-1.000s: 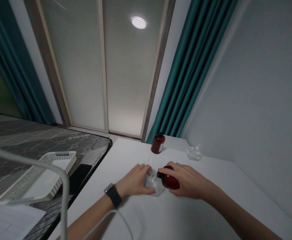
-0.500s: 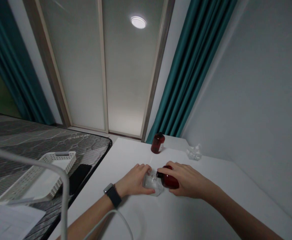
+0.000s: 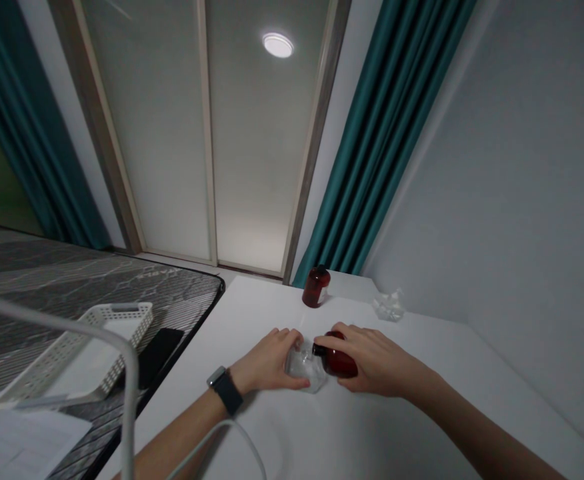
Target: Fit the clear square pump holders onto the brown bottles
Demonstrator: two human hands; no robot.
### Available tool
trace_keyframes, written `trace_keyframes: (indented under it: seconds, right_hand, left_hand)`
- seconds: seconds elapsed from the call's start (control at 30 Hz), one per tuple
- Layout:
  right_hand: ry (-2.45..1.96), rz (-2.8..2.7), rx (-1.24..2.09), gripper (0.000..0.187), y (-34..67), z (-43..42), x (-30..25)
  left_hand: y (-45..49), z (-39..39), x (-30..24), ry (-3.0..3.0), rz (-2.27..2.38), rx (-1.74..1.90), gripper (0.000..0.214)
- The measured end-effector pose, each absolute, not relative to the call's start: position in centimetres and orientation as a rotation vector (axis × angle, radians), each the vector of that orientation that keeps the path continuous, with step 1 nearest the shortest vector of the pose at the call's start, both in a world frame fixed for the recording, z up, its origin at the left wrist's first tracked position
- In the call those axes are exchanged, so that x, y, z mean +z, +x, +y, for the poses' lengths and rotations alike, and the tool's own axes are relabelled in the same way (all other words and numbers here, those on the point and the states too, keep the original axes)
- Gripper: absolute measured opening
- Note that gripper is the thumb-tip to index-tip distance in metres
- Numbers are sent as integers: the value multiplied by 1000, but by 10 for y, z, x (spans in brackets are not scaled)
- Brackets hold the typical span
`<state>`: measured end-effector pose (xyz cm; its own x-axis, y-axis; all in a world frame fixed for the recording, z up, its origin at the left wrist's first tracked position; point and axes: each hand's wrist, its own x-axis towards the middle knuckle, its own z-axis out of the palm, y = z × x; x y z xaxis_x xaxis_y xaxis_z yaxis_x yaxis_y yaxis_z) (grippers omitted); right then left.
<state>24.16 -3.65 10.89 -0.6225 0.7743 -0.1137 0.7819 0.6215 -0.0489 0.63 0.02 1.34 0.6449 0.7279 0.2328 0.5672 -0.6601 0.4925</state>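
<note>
My right hand is wrapped round a dark red-brown bottle, which is tipped over so that its black neck points left. Close against that neck, my left hand grips a clear, shiny piece of what looks like plastic wrapping, low over the white table. The thumb and fingers of this hand are curled about its left side. Whether the bottle touches the wrapping or lies partly in it, I cannot tell. A second red-brown bottle with a pale label stands upright farther back.
Crumpled clear plastic lies on the white table near the wall. At left, a white perforated basket, a black flat object and papers rest on a grey patterned surface. A pale curved tube crosses the left foreground.
</note>
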Motion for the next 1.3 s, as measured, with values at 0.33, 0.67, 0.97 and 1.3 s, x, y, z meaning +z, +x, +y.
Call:
trace_keyframes:
  seconds: [0.33, 0.67, 0.97, 1.3]
  right_hand:
    - [1319, 2765, -127, 65, 240, -37, 110]
    - [1321, 2751, -137, 67, 240, -36, 111]
    - [1311, 2759, -124, 66, 239, -35, 113]
    - [1311, 2751, -156, 67, 240, -35, 113]
  left_hand:
    - [6, 1, 13, 2486, 1031, 572, 56]
    - [6, 2, 13, 2490, 1028, 564, 58]
    - [5, 1, 14, 2489, 1030, 559, 59]
    - [6, 2, 12, 2492, 1028, 581, 59]
